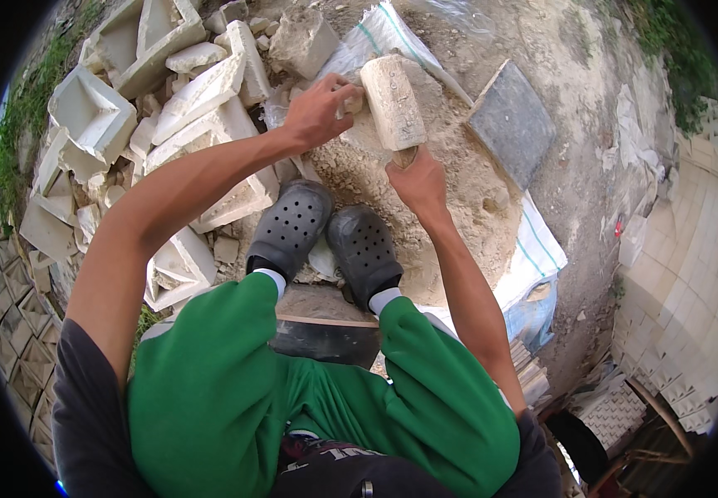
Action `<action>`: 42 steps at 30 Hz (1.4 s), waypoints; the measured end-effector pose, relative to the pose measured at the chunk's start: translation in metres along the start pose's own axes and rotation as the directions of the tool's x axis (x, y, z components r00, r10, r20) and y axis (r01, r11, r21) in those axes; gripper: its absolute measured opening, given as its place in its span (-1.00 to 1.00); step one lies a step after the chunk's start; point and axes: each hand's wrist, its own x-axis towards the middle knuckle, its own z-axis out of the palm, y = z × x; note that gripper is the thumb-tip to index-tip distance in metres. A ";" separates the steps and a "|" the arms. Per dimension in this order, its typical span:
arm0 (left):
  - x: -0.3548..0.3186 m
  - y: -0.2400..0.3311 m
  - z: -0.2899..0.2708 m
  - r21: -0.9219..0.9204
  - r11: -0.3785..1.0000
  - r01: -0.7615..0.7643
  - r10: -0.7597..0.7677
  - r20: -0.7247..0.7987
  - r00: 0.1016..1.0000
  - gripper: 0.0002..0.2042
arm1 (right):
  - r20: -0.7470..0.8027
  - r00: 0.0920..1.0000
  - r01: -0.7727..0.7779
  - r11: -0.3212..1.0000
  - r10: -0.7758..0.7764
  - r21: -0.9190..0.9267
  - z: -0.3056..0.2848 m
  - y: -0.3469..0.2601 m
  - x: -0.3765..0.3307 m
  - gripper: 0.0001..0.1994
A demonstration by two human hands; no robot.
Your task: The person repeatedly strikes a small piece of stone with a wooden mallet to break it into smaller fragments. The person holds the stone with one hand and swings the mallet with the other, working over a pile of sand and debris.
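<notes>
Left hand (319, 112) closed on small stone chunk (352, 101), pressed against mallet head. Right hand (419, 184) gripping handle of mallet (394, 101), fist tight, head raised over sand pile (442, 191). Mallet looks heavy, rigid, dusty; best held low on handle. Chunk seems brittle, crumbly; pinch by sides. Clogs (325, 236) below hands. Broken moulds (168, 108) left, dark slab (512, 123) right.
</notes>
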 end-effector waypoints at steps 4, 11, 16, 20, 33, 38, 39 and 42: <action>-0.003 -0.001 0.000 0.004 1.000 0.020 -0.020 0.006 1.000 -0.56 | -0.080 0.997 0.017 0.994 -0.009 0.105 -0.024 -0.003 -0.002 -0.46; 0.001 0.003 0.001 -0.010 1.000 0.015 -0.015 0.015 1.000 -0.56 | 0.000 0.993 -0.118 0.993 0.118 -0.012 -0.004 0.020 0.009 -0.48; -0.002 0.001 -0.002 0.009 0.999 0.039 -0.039 0.027 0.999 -0.56 | 0.041 0.993 -0.113 0.993 0.112 0.023 -0.038 -0.005 0.002 -0.50; -0.002 0.000 -0.002 0.012 0.999 0.037 -0.037 0.032 0.999 -0.55 | -0.092 0.995 -0.028 0.985 0.044 0.170 -0.044 -0.006 -0.004 -0.48; -0.001 0.001 -0.004 -0.002 0.998 0.057 -0.057 0.063 0.996 -0.56 | -0.132 0.991 0.001 0.987 0.020 0.159 -0.037 0.007 0.001 -0.49; 0.003 0.009 -0.005 -0.026 0.997 0.067 -0.065 0.068 0.996 -0.57 | -0.109 0.990 -0.084 0.996 0.088 0.043 -0.003 0.035 0.009 -0.47; 0.003 0.009 -0.006 -0.030 0.997 0.076 -0.073 0.073 0.995 -0.57 | -0.104 0.992 -0.063 0.997 0.067 0.039 -0.005 0.035 0.008 -0.46; 0.003 0.008 -0.005 -0.060 0.994 0.087 -0.085 0.042 0.995 -0.56 | -0.060 0.996 -0.050 0.988 0.059 0.149 -0.016 0.038 0.013 -0.47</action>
